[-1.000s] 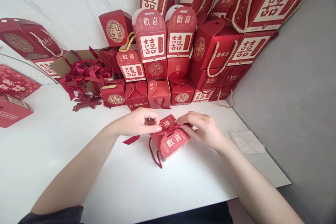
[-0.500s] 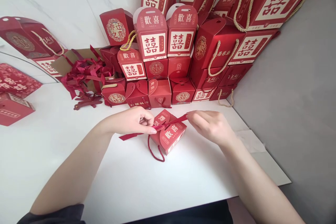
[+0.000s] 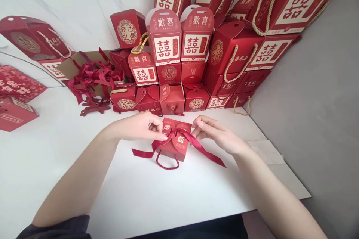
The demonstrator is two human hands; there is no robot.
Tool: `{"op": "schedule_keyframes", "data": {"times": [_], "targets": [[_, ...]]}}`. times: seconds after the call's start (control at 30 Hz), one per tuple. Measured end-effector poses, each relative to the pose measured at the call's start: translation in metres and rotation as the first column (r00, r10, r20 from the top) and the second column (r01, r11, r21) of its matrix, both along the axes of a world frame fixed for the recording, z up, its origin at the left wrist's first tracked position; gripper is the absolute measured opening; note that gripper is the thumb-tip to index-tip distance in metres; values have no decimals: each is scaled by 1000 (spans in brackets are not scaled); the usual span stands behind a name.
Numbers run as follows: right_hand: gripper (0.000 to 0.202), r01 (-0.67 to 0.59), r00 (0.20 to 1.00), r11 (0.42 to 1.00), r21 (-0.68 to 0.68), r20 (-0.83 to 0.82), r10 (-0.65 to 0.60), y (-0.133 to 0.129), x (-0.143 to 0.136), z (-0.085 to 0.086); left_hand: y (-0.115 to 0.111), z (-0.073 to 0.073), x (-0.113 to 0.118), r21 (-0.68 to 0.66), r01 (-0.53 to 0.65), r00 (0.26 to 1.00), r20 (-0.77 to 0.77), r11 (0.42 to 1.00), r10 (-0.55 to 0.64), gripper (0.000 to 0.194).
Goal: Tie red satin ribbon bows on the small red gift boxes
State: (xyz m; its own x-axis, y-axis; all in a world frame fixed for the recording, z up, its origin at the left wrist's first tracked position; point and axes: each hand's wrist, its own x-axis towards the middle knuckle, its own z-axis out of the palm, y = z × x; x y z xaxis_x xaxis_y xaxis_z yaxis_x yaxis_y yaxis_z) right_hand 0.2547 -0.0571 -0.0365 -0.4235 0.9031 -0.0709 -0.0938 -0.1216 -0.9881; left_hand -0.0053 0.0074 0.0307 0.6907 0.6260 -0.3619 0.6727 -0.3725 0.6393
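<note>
A small red gift box (image 3: 170, 148) with gold-white lettering and a dark red rope handle (image 3: 167, 167) rests on the white table in front of me. A dark red satin ribbon (image 3: 206, 152) crosses its top, crossed over at the middle, with one tail lying to each side. From the left, my left hand (image 3: 143, 127) pinches the ribbon near the crossing, thumb on top and fingers curled. At the box's right side, my right hand (image 3: 214, 132) has loosely bent fingers apart, beside the ribbon; its tail runs free below the hand.
Stacked red gift boxes (image 3: 168, 50) line the wall behind. A cardboard carton (image 3: 70, 68) spilling loose ribbons (image 3: 97, 76) stands at back left. Another red box (image 3: 18, 114) lies at far left. The white table (image 3: 168, 201) meets a grey wall (image 3: 314, 101) on the right.
My right hand has let go of the ribbon end it was pulling taut; that tail now lies slack toward the lower right. The box has turned a little.
</note>
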Motion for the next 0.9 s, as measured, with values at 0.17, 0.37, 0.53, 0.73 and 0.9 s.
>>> {"op": "schedule_keyframes", "data": {"times": [0.17, 0.37, 0.53, 0.73, 0.9], "targets": [[26, 27, 998, 1000, 16, -58, -26, -7, -8, 5, -5, -1, 11, 76, -20, 997, 81, 997, 14, 31], [22, 70, 979, 981, 182, 176, -102, -8, 11, 12, -15, -6, 18, 91, -68, 998, -11, 994, 69, 41], [15, 165, 910, 911, 378, 298, -288, -6, 4, 5, -38, -14, 36, 387, -152, 987, 14, 909, 159, 76], [11, 151, 875, 865, 479, 342, -342, -9, 13, 11, -41, -20, 44, 348, -11, 985, 167, 938, -51, 50], [15, 83, 912, 924, 373, 345, -221, -2, 26, 8, -25, -24, 37, 236, 69, 957, 259, 969, -131, 33]]}}
